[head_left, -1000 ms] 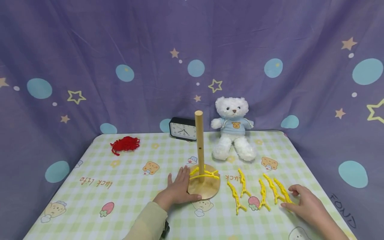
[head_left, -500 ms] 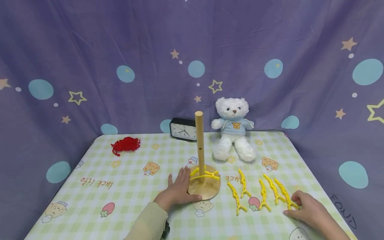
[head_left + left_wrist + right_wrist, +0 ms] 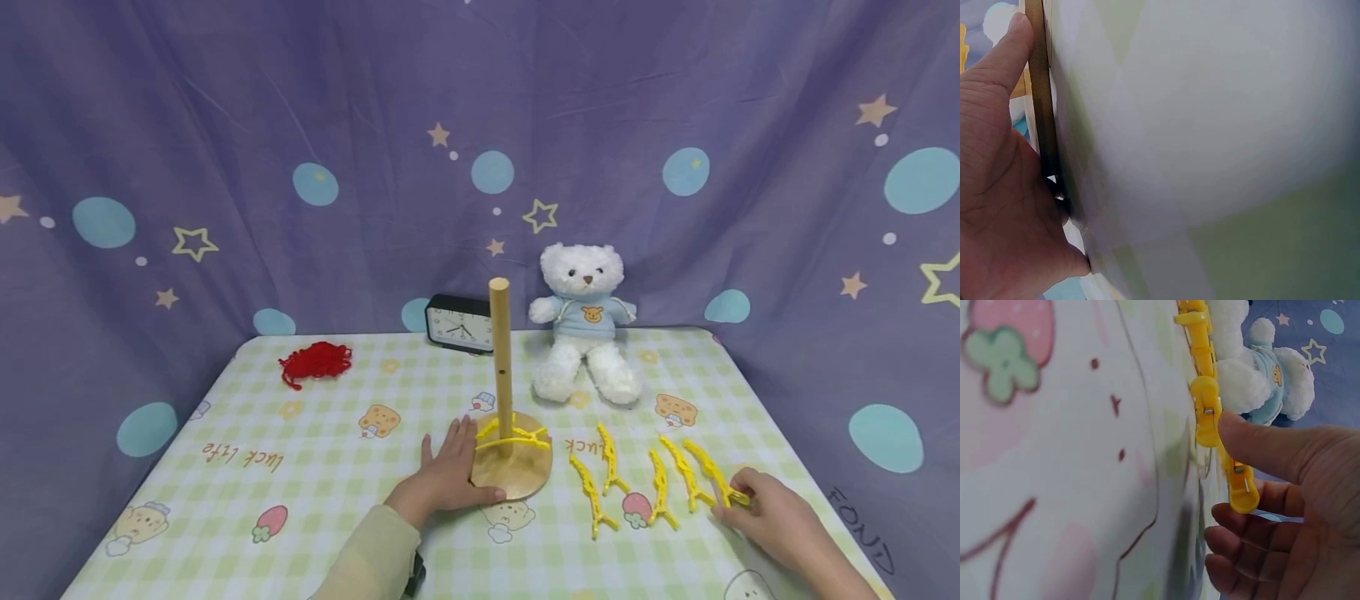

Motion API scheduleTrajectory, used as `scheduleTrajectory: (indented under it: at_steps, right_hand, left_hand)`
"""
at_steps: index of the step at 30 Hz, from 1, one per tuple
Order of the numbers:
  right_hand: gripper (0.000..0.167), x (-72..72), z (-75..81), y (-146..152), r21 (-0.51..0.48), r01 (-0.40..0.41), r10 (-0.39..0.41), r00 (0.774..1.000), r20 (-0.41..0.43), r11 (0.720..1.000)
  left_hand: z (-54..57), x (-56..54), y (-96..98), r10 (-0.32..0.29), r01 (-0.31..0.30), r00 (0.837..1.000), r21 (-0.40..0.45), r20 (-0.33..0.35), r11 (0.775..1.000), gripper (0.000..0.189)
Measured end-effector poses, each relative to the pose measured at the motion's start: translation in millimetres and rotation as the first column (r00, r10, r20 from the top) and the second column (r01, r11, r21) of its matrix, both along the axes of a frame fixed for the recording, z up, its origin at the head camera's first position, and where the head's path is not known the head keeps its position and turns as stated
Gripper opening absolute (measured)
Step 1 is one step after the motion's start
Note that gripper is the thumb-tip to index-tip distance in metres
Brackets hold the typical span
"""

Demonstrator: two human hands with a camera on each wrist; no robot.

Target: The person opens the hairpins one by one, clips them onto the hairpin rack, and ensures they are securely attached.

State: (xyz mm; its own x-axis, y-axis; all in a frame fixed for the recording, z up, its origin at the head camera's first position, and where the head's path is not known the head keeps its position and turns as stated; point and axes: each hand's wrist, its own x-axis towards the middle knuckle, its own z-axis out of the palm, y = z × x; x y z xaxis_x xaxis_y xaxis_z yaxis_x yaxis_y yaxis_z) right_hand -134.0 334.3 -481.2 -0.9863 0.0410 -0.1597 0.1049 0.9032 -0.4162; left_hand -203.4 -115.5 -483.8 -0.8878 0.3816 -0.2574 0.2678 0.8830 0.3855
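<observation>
My left hand [image 3: 444, 479] lies against the left side of a round wooden base [image 3: 517, 477], fingers straight and thumb along its front edge. A wooden post [image 3: 502, 358] rises from this base, with yellow pieces [image 3: 527, 442] around its foot. In the left wrist view my thumb [image 3: 1010, 53] rests along the base's edge. My right hand [image 3: 776, 518] pinches the forked end of the rightmost yellow plastic clip [image 3: 707, 468] between thumb and forefinger. Yellow clip parts with small metal springs [image 3: 1208, 412] show in the right wrist view. Other fingers curl loosely below.
Several more yellow clips [image 3: 592, 496] lie in a row between the base and my right hand. A white teddy bear [image 3: 581, 321] sits behind them. A black clock [image 3: 459, 324] stands behind the post, and red yarn [image 3: 317, 362] lies at the back left.
My right hand has closed its thumb and forefinger on the rightmost yellow clip, whose forked end has shifted slightly up. My left hand stays at the base.
</observation>
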Motion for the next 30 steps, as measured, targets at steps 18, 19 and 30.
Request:
scheduleTrajectory:
  at_steps: [18, 19, 30]
  right_hand:
    - [0.040, -8.1, 19.7, -46.4, -0.184, -0.105, 0.041, 0.947, -0.319, 0.977]
    - [0.039, -9.5, 20.2, -50.5, -0.193, -0.117, 0.047, 0.941, -0.334, 0.974]
    - [0.035, -26.4, 27.0, -94.1, -0.229, -0.255, 0.143, 0.899, -0.414, 0.939]
  left_hand:
    - [1.7, 1.5, 0.3, 0.000, 0.000, 1.000, 0.014, 0.002, 1.000, 0.117]
    - [1.9, 1.6, 0.3, 0.000, 0.000, 1.000, 0.019, 0.001, 1.000, 0.117]
    - [-3.1, -0.6, -0.5, 0.003, -0.003, 1.000, 0.007, 0.006, 1.000, 0.120]
